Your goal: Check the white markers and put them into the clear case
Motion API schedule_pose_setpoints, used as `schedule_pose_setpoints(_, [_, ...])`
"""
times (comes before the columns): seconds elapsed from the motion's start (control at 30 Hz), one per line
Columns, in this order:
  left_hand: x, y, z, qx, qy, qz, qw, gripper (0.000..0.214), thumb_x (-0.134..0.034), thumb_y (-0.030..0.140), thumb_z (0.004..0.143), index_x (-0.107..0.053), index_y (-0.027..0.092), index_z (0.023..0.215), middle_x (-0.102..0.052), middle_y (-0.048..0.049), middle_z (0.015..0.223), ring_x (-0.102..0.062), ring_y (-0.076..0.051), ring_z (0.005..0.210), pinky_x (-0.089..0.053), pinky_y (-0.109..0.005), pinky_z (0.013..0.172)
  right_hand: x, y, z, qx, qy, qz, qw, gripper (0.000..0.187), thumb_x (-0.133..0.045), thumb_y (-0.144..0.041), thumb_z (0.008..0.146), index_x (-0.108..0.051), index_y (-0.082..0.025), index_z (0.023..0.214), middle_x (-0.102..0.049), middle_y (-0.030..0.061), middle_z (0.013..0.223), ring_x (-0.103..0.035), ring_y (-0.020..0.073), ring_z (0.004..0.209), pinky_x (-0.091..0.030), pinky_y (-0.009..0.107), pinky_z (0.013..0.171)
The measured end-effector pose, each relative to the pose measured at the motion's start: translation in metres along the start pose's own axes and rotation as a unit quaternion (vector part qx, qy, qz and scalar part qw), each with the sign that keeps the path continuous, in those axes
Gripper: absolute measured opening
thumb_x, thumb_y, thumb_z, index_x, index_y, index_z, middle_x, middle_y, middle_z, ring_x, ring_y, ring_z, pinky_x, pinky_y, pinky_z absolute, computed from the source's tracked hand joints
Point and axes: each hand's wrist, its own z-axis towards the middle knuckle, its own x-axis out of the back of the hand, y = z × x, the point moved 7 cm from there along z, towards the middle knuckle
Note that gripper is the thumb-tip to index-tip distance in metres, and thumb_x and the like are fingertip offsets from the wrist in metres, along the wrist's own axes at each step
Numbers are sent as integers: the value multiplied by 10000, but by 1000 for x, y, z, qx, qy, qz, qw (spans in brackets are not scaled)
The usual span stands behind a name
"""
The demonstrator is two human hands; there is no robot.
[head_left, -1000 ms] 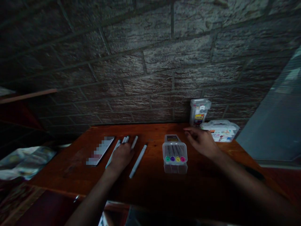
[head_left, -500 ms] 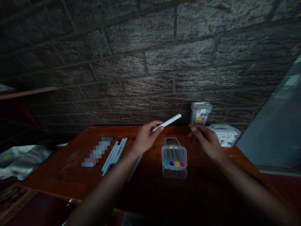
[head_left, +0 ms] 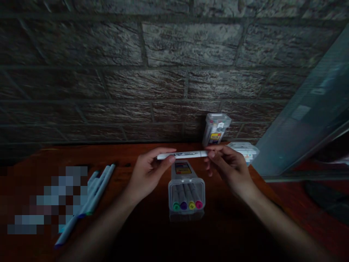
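A white marker (head_left: 188, 155) with dark print lies level between my two hands, above the table. My left hand (head_left: 149, 171) pinches its left end between thumb and fingers. At the right end, my right hand (head_left: 229, 165) is closed on the marker's tip. Just below stands an open clear plastic marker case (head_left: 187, 182), its lid tipped back, holding several markers with green, purple, yellow and pink ends. To the left, several loose white markers (head_left: 99, 189) lie side by side on the wooden table (head_left: 131, 225), partly behind a pixelated patch.
Against the brick wall (head_left: 163, 83) stands a closed clear case of markers (head_left: 216, 129) with a yellow label. Right of it sits another clear plastic box (head_left: 244, 151). A greyish panel (head_left: 294, 109) rises beyond the table's right edge.
My right hand has come in from the right and taken hold of the marker's other end. The marker has turned from slanted to level. The view has shifted right.
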Motion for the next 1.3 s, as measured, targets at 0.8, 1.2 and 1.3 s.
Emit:
schedule_pose_setpoints(0.8, [-5, -14, -3, 57, 9, -197, 979, 221, -660, 316, 946, -794, 195, 1074, -749, -60, 792, -583, -142, 610, -489, -283, 564, 6, 8, -1, -21, -4, 1, 1000, 134, -782, -321, 893, -817, -237, 991, -725, 31, 725, -654, 154, 579, -543, 259, 484])
schedule_pose_setpoints(1.2, [-4, -7, -2, 44, 21, -80, 996, 149, -779, 281, 852, -792, 189, 968, -704, 9, 665, -586, -105, 540, -449, -209, 491, 5, 10, -1, -15, -5, -53, 998, 198, -861, -340, 824, -800, -230, 976, -719, 1, 649, -623, 130, 482, -530, 257, 440])
schedule_pose_setpoints(1.3, [-4, -4, -2, 33, 24, -70, 997, 120, -789, 265, 835, -784, 196, 933, -693, 19, 653, -578, -105, 537, -435, -210, 488, 1, 8, -1, -6, -10, -58, 998, 201, -872, -335, 807, -789, -230, 956, -718, -6, 637, -617, 125, 457, -531, 257, 426])
